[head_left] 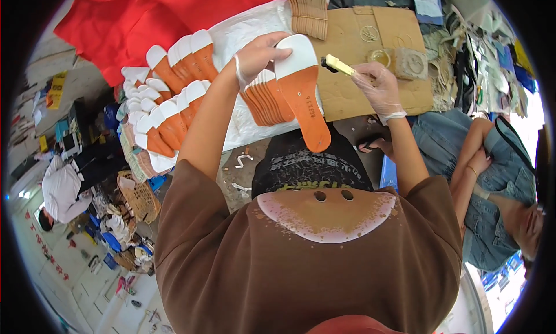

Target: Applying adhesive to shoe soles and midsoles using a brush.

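Note:
My left hand, in a thin clear glove, grips an orange shoe insole by its white forepart, thumb on top. The insole's heel points down toward me. Beneath it stands a stack of similar insoles on a white plastic sheet. In my right hand, also in a clear glove, is a small brush with a cream handle and a dark end, held just right of the insole without touching it.
Fanned rows of orange-and-white insoles lie at left, beside red cloth. A banded stack of beige insoles stands at the back. On brown cardboard sits a pale square container. Another person sits close at right.

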`<state>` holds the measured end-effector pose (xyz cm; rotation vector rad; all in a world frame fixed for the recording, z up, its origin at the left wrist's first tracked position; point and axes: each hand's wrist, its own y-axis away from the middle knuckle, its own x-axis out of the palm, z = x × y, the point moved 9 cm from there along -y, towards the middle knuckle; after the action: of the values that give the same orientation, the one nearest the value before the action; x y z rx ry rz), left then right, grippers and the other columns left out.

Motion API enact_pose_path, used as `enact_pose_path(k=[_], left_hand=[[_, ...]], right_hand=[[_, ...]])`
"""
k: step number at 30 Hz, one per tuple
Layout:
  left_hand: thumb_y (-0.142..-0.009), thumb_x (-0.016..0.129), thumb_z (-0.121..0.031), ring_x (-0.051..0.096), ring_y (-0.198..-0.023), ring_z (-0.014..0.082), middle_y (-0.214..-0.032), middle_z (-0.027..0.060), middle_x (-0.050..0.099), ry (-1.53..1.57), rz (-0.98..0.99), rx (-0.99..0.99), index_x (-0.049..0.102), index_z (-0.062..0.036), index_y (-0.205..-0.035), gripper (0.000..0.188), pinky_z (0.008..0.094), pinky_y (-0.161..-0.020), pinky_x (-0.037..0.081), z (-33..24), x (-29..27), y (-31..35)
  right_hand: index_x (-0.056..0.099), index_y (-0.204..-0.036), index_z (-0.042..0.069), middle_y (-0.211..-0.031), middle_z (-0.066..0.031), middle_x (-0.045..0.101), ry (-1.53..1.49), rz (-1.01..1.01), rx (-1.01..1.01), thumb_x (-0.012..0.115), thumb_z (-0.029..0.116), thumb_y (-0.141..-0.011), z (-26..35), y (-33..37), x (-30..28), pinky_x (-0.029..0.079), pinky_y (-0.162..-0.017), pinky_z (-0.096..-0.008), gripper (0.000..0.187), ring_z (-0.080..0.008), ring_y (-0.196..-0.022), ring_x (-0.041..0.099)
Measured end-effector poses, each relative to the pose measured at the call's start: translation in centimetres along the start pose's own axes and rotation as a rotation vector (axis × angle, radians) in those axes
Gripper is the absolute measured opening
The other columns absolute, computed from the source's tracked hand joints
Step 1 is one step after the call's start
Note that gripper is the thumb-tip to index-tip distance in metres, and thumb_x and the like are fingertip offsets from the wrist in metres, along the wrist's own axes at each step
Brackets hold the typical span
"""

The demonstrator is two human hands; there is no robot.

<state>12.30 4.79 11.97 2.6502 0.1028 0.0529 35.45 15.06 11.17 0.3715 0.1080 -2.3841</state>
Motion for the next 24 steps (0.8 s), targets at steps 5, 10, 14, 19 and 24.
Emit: enact_pose_path(k=[5, 10, 14, 19, 24], left_hand=[[-0.089, 0.060, -0.015, 0.063, -0.096, 0.0132, -0.111, 0.0087, 0.063, 0.166, 0.074, 0.061, 0.047, 0.0052, -0.131, 0.049, 0.0244, -0.085, 0.050, -1.4, -0.1, 1.5], [-0.089, 0.059, -0.011, 0.064, -0.101, 0.0154, -0.113, 0.0108, 0.063, 0.322, 0.025, 0.105, 0.047, 0.0061, -0.130, 0.046, 0.0263, -0.089, 0.050, -0.9, -1.0, 2.5], [-0.089, 0.060, -0.011, 0.066, -0.092, 0.0169, -0.106, 0.0113, 0.065, 0.382, -0.085, 0.164, 0.052, 0.0054, -0.125, 0.040, 0.0271, -0.083, 0.053, -0.2, -2.6, 2.7], [-0.089, 0.057, -0.008, 0.065, -0.098, 0.0202, -0.109, 0.0135, 0.065, 0.463, -0.199, 0.254, 0.052, 0.0068, -0.124, 0.039, 0.0307, -0.089, 0.051, -1.2, -5.9, 4.4], [-0.086, 0.054, -0.002, 0.061, -0.107, 0.0278, -0.117, 0.0165, 0.060, 0.612, -0.402, 0.363, 0.047, 0.0083, -0.126, 0.042, 0.0407, -0.095, 0.049, -2.1, -7.5, 7.1]], right_hand=[[0.069, -0.092, 0.008, -0.083, -0.0067, 0.068, 0.337, -0.020, -0.462, 0.075, 0.016, -0.080, 8.2, -0.8, 0.5, 0.049, -0.066, -0.0333, 0.016, -0.0253, -0.075, 0.063], [0.070, -0.091, 0.008, -0.080, -0.0087, 0.065, 0.367, 0.129, -0.388, 0.075, 0.020, -0.080, 7.7, -0.7, 2.2, 0.048, -0.064, -0.0356, 0.016, -0.0276, -0.072, 0.062], [0.070, -0.088, 0.005, -0.079, -0.0097, 0.065, 0.299, 0.375, -0.331, 0.073, 0.021, -0.082, 7.3, 1.0, 4.3, 0.048, -0.066, -0.0330, 0.017, -0.0259, -0.074, 0.062], [0.069, -0.088, 0.002, -0.084, -0.0052, 0.065, 0.065, 0.640, -0.011, 0.071, 0.012, -0.083, 5.5, 2.4, 3.2, 0.049, -0.073, -0.0285, 0.011, -0.0153, -0.081, 0.062], [0.067, -0.089, 0.002, -0.085, 0.0010, 0.059, -0.057, 0.387, 0.164, 0.070, 0.011, -0.085, 1.3, 1.4, -2.0, 0.045, -0.071, -0.0222, 0.010, -0.0066, -0.080, 0.055]])
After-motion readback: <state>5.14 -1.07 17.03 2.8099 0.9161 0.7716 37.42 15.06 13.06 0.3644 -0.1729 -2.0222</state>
